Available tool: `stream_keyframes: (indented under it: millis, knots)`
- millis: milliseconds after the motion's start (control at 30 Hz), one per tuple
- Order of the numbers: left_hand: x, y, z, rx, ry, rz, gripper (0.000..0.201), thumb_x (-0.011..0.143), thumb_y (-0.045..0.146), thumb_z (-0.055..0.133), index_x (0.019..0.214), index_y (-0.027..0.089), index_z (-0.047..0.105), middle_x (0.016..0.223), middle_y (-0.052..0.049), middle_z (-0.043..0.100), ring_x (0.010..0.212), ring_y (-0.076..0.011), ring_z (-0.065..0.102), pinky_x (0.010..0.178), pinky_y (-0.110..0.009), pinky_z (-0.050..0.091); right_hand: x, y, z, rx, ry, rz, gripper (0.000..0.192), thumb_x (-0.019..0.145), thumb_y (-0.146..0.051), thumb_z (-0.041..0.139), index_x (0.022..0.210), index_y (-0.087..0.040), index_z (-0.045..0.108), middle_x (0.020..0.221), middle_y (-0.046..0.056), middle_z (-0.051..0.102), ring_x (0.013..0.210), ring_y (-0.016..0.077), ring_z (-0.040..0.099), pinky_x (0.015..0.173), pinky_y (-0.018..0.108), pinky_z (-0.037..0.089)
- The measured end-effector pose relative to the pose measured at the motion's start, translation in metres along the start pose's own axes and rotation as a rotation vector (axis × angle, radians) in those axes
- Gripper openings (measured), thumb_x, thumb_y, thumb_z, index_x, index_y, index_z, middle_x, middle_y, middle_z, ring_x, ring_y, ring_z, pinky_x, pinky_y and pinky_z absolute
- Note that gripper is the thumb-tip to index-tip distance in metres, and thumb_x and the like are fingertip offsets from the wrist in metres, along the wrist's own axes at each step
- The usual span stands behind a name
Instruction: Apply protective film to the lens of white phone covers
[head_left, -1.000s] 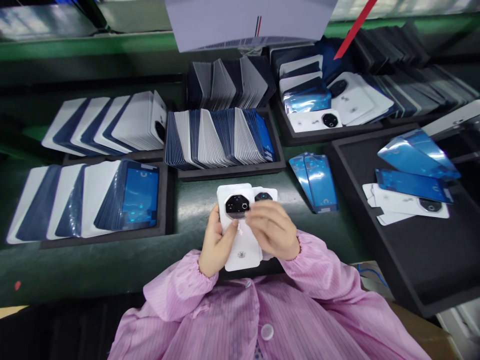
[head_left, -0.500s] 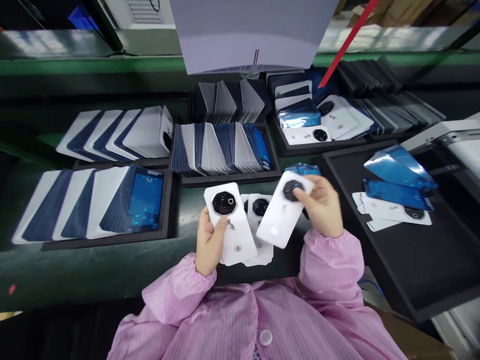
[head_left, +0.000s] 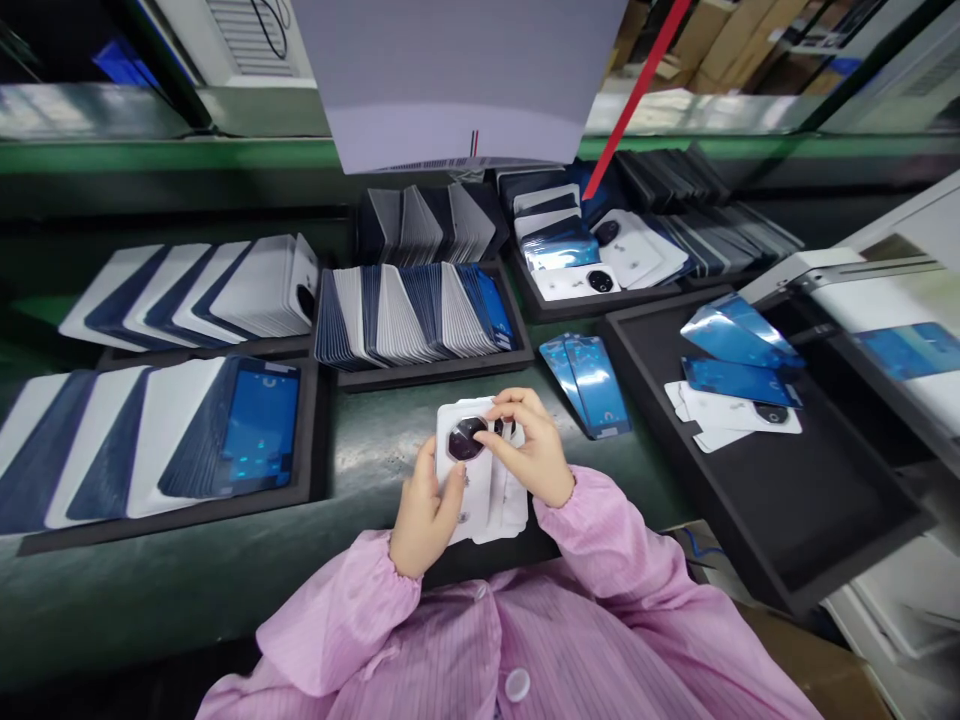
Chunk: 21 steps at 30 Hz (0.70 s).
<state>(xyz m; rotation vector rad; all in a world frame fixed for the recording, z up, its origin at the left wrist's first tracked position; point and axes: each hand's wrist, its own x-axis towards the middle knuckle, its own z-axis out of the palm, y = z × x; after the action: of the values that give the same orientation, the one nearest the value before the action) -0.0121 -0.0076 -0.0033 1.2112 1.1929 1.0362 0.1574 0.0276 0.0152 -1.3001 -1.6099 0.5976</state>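
Half a second back the right hand (head_left: 534, 455) was carrying a white phone back cover out toward the right; now it is sitting back at the middle, fingertips pinching at the dark camera ring of the top cover (head_left: 466, 452) of the small stack. That stack (head_left: 501, 495) is lying on the green bench (head_left: 375, 440) just in front of the pink sleeves. Beside it the left hand (head_left: 424, 510) is gripping the stack's left edge, thumb on the white face, so both hands are closed on the same pile.

Six black trays are showing. Two on the left (head_left: 315, 480) are holding leaning rows of white and dark blue covers, with a blue-filmed one (head_left: 259, 425) at the front. Two middle trays (head_left: 435, 368) are carrying tightly fanned covers. At the back right, one tray (head_left: 570, 300) is holding white covers with round camera rings. On the big right tray (head_left: 750, 500) two blue films (head_left: 739, 355) are lying over a few white covers. Two more blue films (head_left: 589, 370) are resting on the bare bench. Overhead a white sheet (head_left: 457, 80) is hanging, with cartons behind it.
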Motion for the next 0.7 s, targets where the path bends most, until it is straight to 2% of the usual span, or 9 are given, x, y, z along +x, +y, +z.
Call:
stream_keyframes:
  millis: [167, 267, 333, 400, 500, 567, 700]
  knots:
    - [-0.004, -0.003, -0.001, 0.227, 0.014, 0.103, 0.042, 0.084, 0.033, 0.060, 0.123, 0.021, 0.052, 0.098, -0.009, 0.068, 0.081, -0.0228, 0.068, 0.068, -0.032, 0.053, -0.001, 0.002, 0.000, 0.105, -0.018, 0.120, 0.011, 0.074, -0.025, 0.073, 0.075, -0.020, 0.064, 0.108, 0.009, 0.057, 0.106, 0.0239, 0.056, 0.094, 0.045, 0.046]
    - [-0.004, -0.003, 0.000, 0.246, 0.008, 0.122, 0.042, 0.086, 0.032, 0.058, 0.126, 0.022, 0.049, 0.106, -0.010, 0.067, 0.086, -0.0225, 0.068, 0.072, -0.032, 0.052, -0.002, -0.002, 0.000, 0.038, 0.002, 0.075, 0.010, 0.077, -0.024, 0.071, 0.071, -0.020, 0.063, 0.111, 0.009, 0.058, 0.109, 0.0248, 0.055, 0.096, 0.047, 0.044]
    - [-0.003, -0.002, 0.002, 0.166, 0.023, 0.102, 0.041, 0.086, 0.032, 0.057, 0.126, 0.023, 0.049, 0.112, -0.010, 0.065, 0.093, -0.0229, 0.066, 0.078, -0.033, 0.052, -0.005, -0.004, 0.001, -0.082, 0.057, -0.067, 0.008, 0.079, -0.021, 0.069, 0.073, -0.020, 0.063, 0.114, 0.009, 0.059, 0.116, 0.0265, 0.052, 0.095, 0.048, 0.044]
    - [-0.001, 0.000, 0.003, 0.040, 0.050, 0.063, 0.039, 0.087, 0.033, 0.058, 0.124, 0.023, 0.049, 0.116, -0.010, 0.064, 0.102, -0.0231, 0.063, 0.086, -0.034, 0.050, -0.008, -0.006, 0.004, -0.167, 0.067, -0.306, 0.006, 0.080, -0.018, 0.067, 0.076, -0.021, 0.062, 0.109, 0.008, 0.063, 0.117, 0.0256, 0.051, 0.094, 0.046, 0.045]
    - [0.004, 0.004, 0.002, -0.120, 0.088, -0.009, 0.037, 0.086, 0.035, 0.059, 0.119, 0.022, 0.048, 0.114, -0.008, 0.063, 0.105, -0.0217, 0.061, 0.092, -0.035, 0.047, -0.013, -0.004, 0.010, -0.124, -0.079, -0.643, 0.009, 0.083, -0.012, 0.062, 0.085, -0.020, 0.062, 0.089, 0.003, 0.070, 0.099, 0.0181, 0.062, 0.087, 0.039, 0.049]
    - [0.007, 0.005, 0.001, -0.182, 0.101, -0.044, 0.037, 0.085, 0.036, 0.061, 0.116, 0.021, 0.048, 0.109, -0.006, 0.065, 0.100, -0.0203, 0.062, 0.090, -0.034, 0.047, -0.015, -0.002, 0.013, -0.057, -0.169, -0.732, 0.010, 0.086, -0.011, 0.058, 0.090, -0.020, 0.061, 0.084, 0.002, 0.072, 0.090, 0.0150, 0.066, 0.081, 0.034, 0.052]
    - [0.011, 0.005, -0.002, -0.261, 0.097, -0.073, 0.036, 0.084, 0.034, 0.062, 0.115, 0.022, 0.048, 0.106, -0.005, 0.065, 0.095, -0.0182, 0.062, 0.087, -0.032, 0.047, -0.016, 0.000, 0.014, 0.005, -0.219, -0.749, 0.012, 0.087, -0.012, 0.056, 0.096, -0.018, 0.061, 0.087, 0.005, 0.074, 0.090, 0.0167, 0.068, 0.079, 0.035, 0.055]
